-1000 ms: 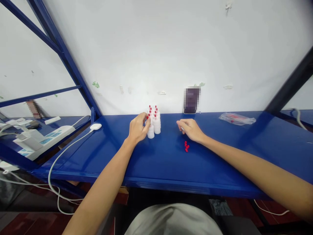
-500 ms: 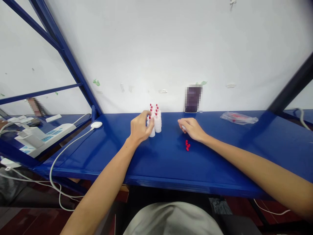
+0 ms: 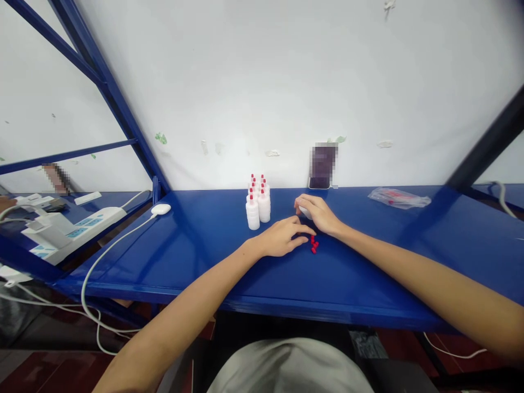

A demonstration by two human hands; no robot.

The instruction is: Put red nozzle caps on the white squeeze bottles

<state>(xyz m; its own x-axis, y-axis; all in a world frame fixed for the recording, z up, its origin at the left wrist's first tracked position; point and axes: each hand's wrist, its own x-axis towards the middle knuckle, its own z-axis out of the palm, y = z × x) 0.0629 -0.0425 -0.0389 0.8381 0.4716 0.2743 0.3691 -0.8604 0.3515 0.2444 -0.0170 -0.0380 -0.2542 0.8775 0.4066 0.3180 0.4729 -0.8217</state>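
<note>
Several small red caps [image 3: 314, 244] lie in a loose cluster on the blue table. My left hand [image 3: 284, 237] is right beside them, its thumb and forefinger apart at the left of the cluster with nothing seen between them. Just behind, my right hand [image 3: 321, 214] is closed around a white bottle [image 3: 305, 212]; most of it is hidden by the fingers. To the left, white bottles [image 3: 253, 213] with red caps on their tips stand upright in two close rows.
A phone [image 3: 321, 166] leans on the wall at the back of the blue table [image 3: 196, 245]. A clear plastic bag [image 3: 399, 198] with something red in it lies at the right. At the left are a white charging puck [image 3: 161, 209] with its cable and a power strip [image 3: 85, 232].
My left hand has left the front bottle of the rows and moved right, to the loose red caps. My right hand stays in nearly the same place, with more of the white bottle showing.
</note>
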